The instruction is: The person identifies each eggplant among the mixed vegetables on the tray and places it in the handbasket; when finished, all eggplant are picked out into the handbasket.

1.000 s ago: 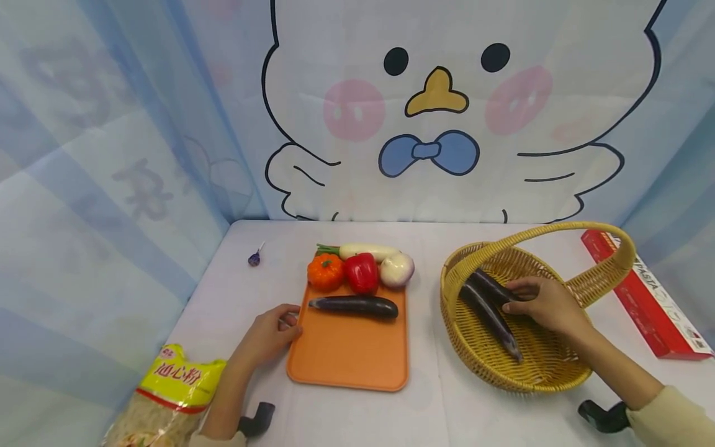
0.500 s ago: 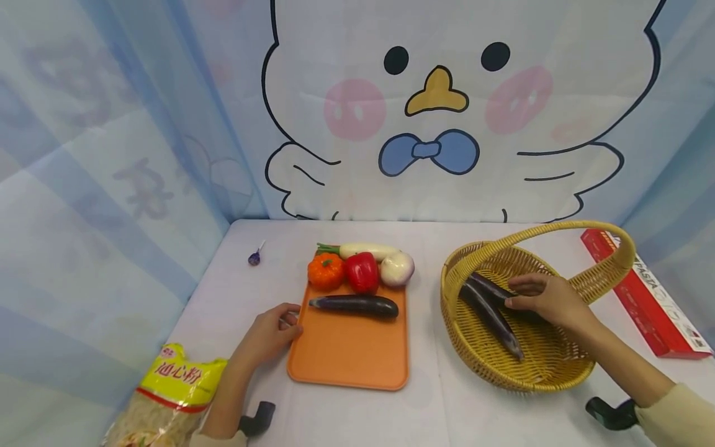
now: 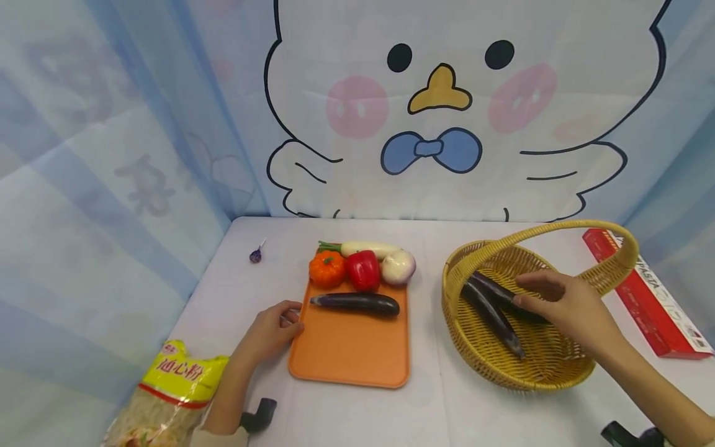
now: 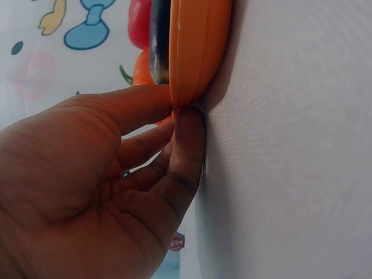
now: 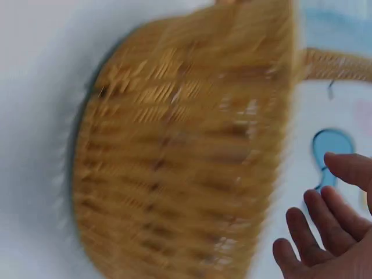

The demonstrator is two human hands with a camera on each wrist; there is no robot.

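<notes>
My left hand (image 3: 272, 331) pinches the left rim of an orange tray (image 3: 349, 354), thumb and fingers meeting at its edge in the left wrist view. On the tray lies a dark eggplant (image 3: 357, 303), with an orange pumpkin (image 3: 327, 269), a red bell pepper (image 3: 363, 270), a purple-white onion (image 3: 398, 267) and a white radish (image 3: 365, 249) behind it. My right hand (image 3: 575, 307) hovers over the wicker basket (image 3: 475, 366), fingers apart and holding nothing. Two eggplants lie inside, one in front (image 3: 494, 320) and one behind (image 3: 497, 290), partly hidden by the hand.
The basket handle (image 3: 558, 226) arches over the basket. A red pasta box (image 3: 648, 298) lies to its right. At the lower left is a yellow-topped noodle bag (image 3: 173, 385). A small wrapped lollipop (image 3: 256, 255) lies at the back left. A printed curtain hangs behind the table.
My right hand has come away from the rear eggplant, moving up and to the right, and its fingers have spread. The left hand stays at the tray's edge.
</notes>
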